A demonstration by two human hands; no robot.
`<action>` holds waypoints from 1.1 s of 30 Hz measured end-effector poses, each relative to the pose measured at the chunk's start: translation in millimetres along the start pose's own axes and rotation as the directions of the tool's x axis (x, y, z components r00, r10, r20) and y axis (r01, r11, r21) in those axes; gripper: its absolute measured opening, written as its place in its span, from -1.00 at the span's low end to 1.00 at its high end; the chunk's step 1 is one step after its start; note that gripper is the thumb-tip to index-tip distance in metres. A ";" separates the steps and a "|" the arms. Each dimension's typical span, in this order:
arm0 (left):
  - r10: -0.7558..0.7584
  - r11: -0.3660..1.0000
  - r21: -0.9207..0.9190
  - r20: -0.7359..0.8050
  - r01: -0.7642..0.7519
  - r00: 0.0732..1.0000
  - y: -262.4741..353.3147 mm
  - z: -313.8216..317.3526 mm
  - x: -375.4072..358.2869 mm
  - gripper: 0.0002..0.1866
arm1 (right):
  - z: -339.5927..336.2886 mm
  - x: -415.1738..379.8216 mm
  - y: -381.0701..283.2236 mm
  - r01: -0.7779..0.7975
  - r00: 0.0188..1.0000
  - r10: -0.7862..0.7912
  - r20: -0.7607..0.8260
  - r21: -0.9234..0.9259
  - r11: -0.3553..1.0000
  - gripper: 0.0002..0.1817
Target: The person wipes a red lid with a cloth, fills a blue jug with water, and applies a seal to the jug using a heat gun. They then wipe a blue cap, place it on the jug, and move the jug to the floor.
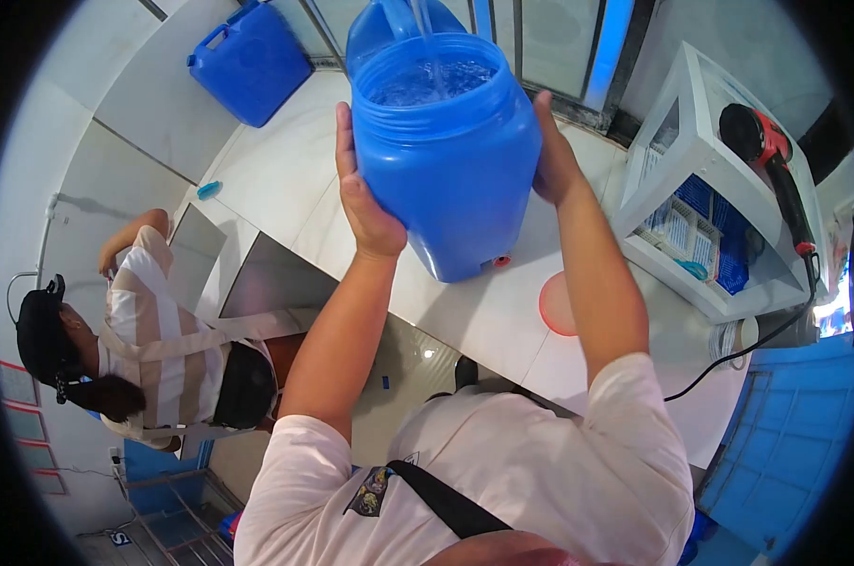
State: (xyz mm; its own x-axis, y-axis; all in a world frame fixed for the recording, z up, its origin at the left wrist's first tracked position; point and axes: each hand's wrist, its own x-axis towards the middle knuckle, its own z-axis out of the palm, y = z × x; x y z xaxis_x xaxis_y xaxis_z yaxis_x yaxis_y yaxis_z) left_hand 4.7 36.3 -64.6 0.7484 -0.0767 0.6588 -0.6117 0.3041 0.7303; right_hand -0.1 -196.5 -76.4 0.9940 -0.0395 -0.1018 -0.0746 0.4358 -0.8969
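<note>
A blue plastic water jug [441, 179] with a wide, threaded, uncapped mouth stands on the white tiled counter [427, 307]. A stream of water [429, 52] falls into its mouth, and the water inside is churning. My left hand [365, 203] presses against the jug's left side, fingers pointing up. On the opposite side my right hand [556, 156] holds it too, some of its fingers hidden behind the jug. Low on the front is a small red fitting [501, 261]. Near my right forearm lies a round pinkish lid [556, 304].
Another blue jug [250, 64] stands at the back left, with a small teal cap [209, 190] nearer. A white shelf unit [653, 212] on the right bears a red-and-black heat gun [776, 160] with a trailing cord. A co-worker [163, 340] stands at the left.
</note>
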 end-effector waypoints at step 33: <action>0.032 0.999 -0.013 0.045 -0.032 0.998 4.1 -8.0 -1.2 -0.05 | 91.0 -96.7 69.7 0.570 0.249 -0.927 0.280 -0.816 -0.093 -0.38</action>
State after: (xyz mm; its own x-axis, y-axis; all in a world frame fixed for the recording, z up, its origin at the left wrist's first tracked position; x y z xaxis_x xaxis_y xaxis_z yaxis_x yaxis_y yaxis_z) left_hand 3.4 45.3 -63.8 0.7158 -0.1098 0.6896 -0.6318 0.3188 0.7066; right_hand -94.2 -80.6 -90.0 0.3389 -0.1625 0.9267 0.5085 -0.7971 -0.3257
